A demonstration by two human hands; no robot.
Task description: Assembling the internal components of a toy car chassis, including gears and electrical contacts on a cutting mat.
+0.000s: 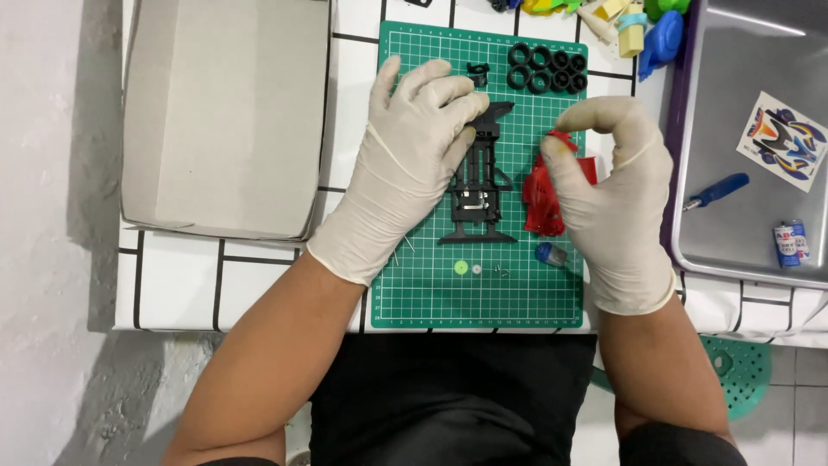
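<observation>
- Right hand [617, 194] pinches small red part [562, 138], thumb and forefinger closed on it.
- Black chassis [477, 185] lies at its 9 o'clock, long axis 12-to-6.
- Left hand [414, 142] nearer, fingers pressing chassis's top end on green mat [431, 285].

One camera, worn on the person's head, is looking almost straight down at the work surface, so everything is showing in plan view. It is sitting close, with the green cutting mat [483, 259] filling the middle of the frame and the person's forearms and lap running off the bottom edge. The far side of the table is lying at the top of the picture. The open cardboard box [224, 112] is reaching the upper left, and the metal tray [750, 129] is being cut off by the right edge. No second view is overlapping it.
</observation>
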